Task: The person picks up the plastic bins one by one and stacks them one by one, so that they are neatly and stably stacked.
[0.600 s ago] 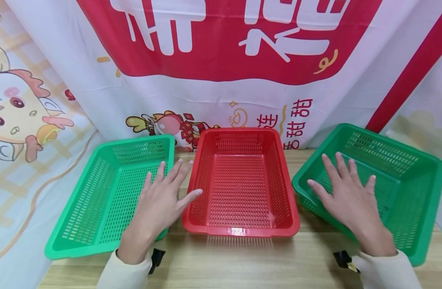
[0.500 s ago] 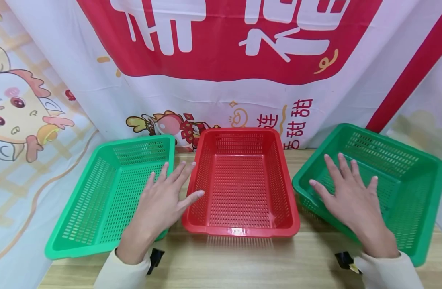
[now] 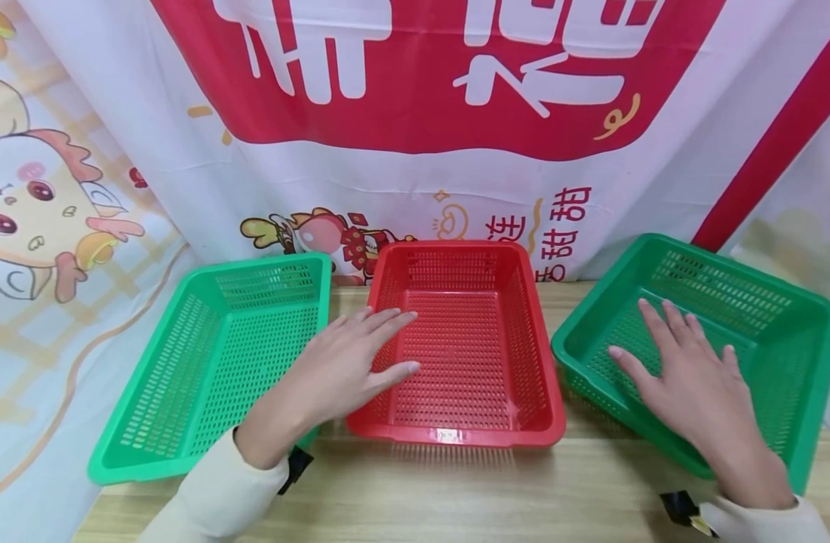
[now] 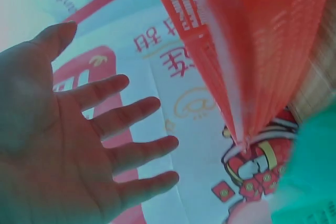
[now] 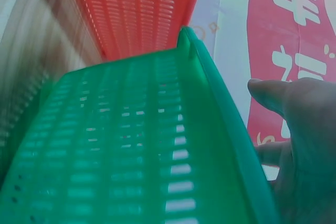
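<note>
Head view shows three slotted plastic baskets on a wood-look worktop (image 3: 422, 501): a red basket (image 3: 456, 437) in the middle, a green basket (image 3: 167, 377) on the left and a darker green basket (image 3: 791, 381) on the right, turned at an angle. The left hand (image 3: 336, 373) hovers by the red basket's near-left side, its fingertips above the basket; its grip is loose, fingers spread and straight. In the left wrist view, a gap shows between those fingers and the red basket. The right hand (image 3: 703, 388) is above the darker green basket, its grip likewise slack with fingers extended. The right wrist view puts it just beside that basket's rim; whether they touch cannot be told. Both arms wear pale sleeves (image 3: 228, 483). Behind hangs a white cloth (image 3: 415, 177) with a red panel, large white characters and cartoon figures.
</note>
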Motion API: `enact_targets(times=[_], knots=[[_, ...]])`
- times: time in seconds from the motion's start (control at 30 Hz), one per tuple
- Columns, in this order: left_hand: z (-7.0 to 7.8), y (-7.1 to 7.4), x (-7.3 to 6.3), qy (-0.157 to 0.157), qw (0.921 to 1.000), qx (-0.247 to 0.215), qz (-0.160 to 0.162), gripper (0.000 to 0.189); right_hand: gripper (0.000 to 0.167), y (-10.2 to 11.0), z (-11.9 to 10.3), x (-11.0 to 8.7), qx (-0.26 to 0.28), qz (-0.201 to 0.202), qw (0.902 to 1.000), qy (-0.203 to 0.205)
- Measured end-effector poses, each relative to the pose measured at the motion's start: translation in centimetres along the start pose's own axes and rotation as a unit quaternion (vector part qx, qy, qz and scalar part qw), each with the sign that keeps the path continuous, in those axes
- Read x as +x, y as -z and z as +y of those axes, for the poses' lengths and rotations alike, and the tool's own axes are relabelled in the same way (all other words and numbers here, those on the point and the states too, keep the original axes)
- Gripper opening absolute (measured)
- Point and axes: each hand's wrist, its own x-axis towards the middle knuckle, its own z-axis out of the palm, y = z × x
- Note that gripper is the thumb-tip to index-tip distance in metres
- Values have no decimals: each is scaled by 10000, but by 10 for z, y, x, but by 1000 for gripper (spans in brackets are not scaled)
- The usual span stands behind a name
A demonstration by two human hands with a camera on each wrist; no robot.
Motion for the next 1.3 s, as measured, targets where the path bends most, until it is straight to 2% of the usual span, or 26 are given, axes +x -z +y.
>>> enact_targets(times=[0.23,0.4,0.53,0.87,1.07,1.3], knots=[[11,7,28,-223,9962,-710,-453,78,95,7,16,-3,73,-5,9999,-102],[20,11,50,-520,9879,-1216,-812,76,94,14,30,-7,50,39,9999,-143],[27,12,69,-825,9810,-1453,-983,72,93,16,43,-11,9,164,9996,-226],[46,4,115,-1346,9653,-1909,-1166,66,92,22,67,-22,45,387,9978,-545],[55,-3,143,-1742,9547,-2083,-1213,65,90,21,82,-26,191,670,9958,-593],[67,-17,165,-2008,9422,-2356,-1278,63,83,16,96,-32,545,1098,9893,-796]])
